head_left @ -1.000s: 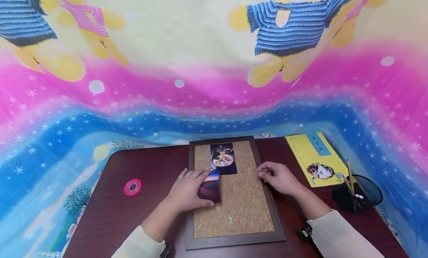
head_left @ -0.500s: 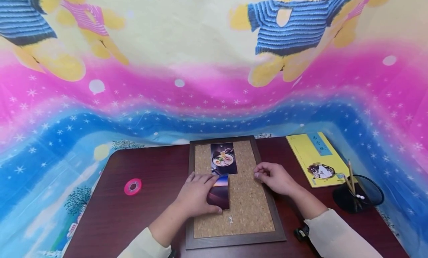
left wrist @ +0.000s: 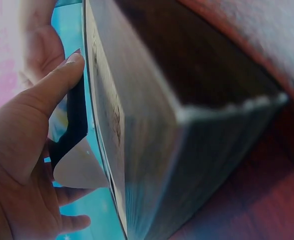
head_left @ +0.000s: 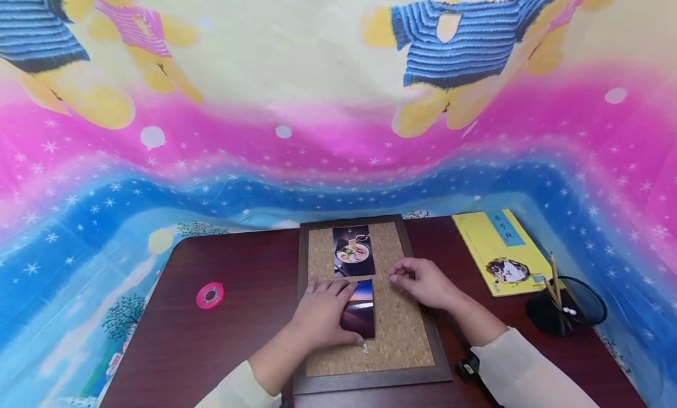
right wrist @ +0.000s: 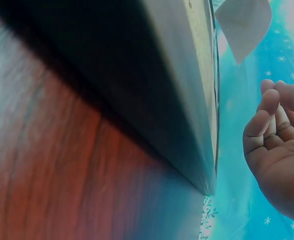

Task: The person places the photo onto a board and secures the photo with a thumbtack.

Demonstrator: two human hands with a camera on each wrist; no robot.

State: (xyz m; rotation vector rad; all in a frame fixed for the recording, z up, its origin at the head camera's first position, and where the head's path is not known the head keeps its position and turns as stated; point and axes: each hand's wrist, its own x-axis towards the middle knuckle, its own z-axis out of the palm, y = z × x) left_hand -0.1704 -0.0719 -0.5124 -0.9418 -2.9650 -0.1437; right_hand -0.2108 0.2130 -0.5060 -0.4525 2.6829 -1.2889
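Note:
A dark photo print with a sunset-like band [head_left: 361, 311] is held by its left part in my left hand [head_left: 322, 314], thumb near the lower edge and fingers near the top. It lies over the cork board [head_left: 402, 337], just below a ramen photo [head_left: 353, 252] on the board. My right hand [head_left: 425, 283] is over the board's right side, thumb and index tips together. In the right wrist view, these fingertips [right wrist: 268, 86] meet; whether something small is between them I cannot tell. Small clear or whitish bits [head_left: 365, 348] lie on the cork below the sunset photo.
The dark red table [head_left: 238, 331] carries a round pink object [head_left: 210, 295] at left. To the right lie a yellow book [head_left: 499, 252] and a black mesh holder [head_left: 550, 314] with pencils. A printed curtain [head_left: 328, 131] surrounds the table's back and sides.
My left hand has moved right and a little toward me, carrying the sunset photo below the ramen photo. My right hand has shifted left, over the board.

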